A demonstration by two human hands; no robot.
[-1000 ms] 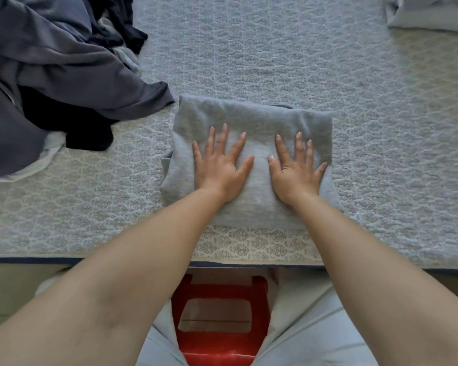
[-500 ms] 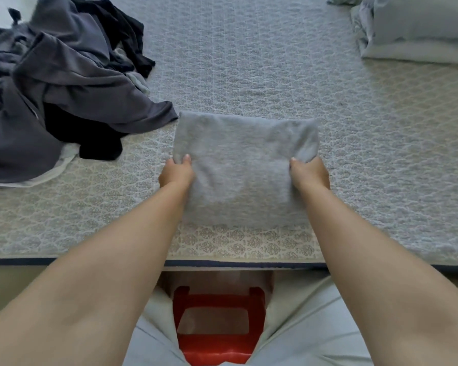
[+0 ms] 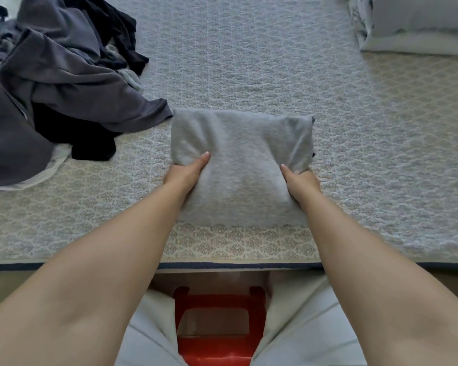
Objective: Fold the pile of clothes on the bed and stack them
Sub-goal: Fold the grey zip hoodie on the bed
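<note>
A folded light grey garment (image 3: 242, 165) lies near the bed's front edge, in the middle. My left hand (image 3: 187, 171) grips its left side, thumb on top and fingers tucked under. My right hand (image 3: 300, 179) grips its right side the same way. An unfolded pile of dark grey and black clothes (image 3: 56, 83) sprawls at the left, its nearest sleeve just left of the folded garment's far corner.
The bed (image 3: 381, 167) has a quilted grey patterned cover. Pale grey pillows or folded bedding (image 3: 418, 25) sit at the far right corner. A red stool (image 3: 218, 336) shows between my legs below the bed's front edge.
My hands went from pressing flat on top of the folded grey garment to gripping its two sides. The view has tilted up, showing more of the far bed.
</note>
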